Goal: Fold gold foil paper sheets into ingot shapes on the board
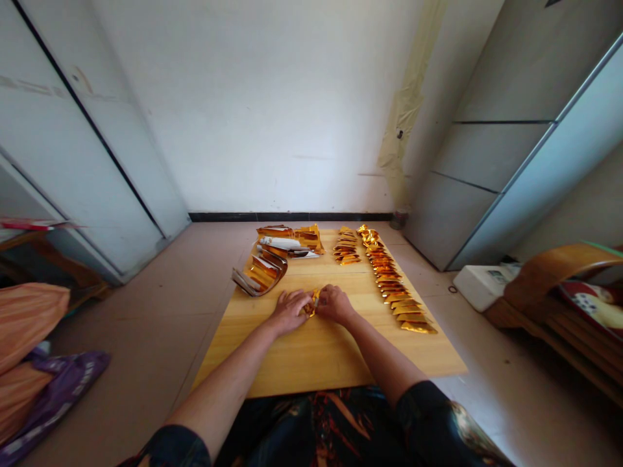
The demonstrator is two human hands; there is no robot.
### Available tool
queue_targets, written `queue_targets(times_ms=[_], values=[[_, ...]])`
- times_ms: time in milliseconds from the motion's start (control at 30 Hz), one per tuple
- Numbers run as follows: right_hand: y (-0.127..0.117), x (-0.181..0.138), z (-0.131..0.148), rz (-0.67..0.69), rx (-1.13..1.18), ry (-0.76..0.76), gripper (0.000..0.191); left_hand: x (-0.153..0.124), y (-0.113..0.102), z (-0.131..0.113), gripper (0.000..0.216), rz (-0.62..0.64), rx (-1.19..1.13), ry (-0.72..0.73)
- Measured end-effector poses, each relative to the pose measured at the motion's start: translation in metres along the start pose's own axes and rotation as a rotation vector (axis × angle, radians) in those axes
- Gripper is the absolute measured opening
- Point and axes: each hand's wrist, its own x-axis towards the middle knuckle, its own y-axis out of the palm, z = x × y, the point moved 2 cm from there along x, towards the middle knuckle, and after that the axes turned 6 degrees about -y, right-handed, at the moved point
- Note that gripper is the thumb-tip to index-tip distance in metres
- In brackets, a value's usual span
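Observation:
Near the middle of the wooden table (287,370), both hands close on one small piece of gold foil paper (315,299). My left hand (292,311) grips its left side, fingers bent and thumb toward the foil. On the other side, my right hand (335,303) pinches the right end with curled fingertips. Much of the foil is covered by my fingers, so its exact shape cannot be made out. Loose curled sheets of gold and white foil paper (265,269) lie beyond my left hand. A long row of folded gold foil pieces (394,292) runs along the right side.
A shorter row of folded foil pieces (346,246) lies at the table's far side. Beyond is a white wall (272,117). A grey refrigerator (487,149) stands at right, near a wooden bench (540,305) and white box (479,285). A purple bag (63,389) lies left.

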Motion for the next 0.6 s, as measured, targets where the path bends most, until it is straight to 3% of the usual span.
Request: queue_targets(times_ms=[267,600], values=[[-0.0020,0.0002,0.0036,0.002,-0.031,0.037,0.023,-0.0001,-0.0012,-0.0011,0.024,0.020,0.016,0.016],[0.0039,0.0017,-0.0060,-0.049,0.118,0.003,0.007,-0.0007,-0.0040,-0.0031,0.022,0.044,0.032,0.008]])
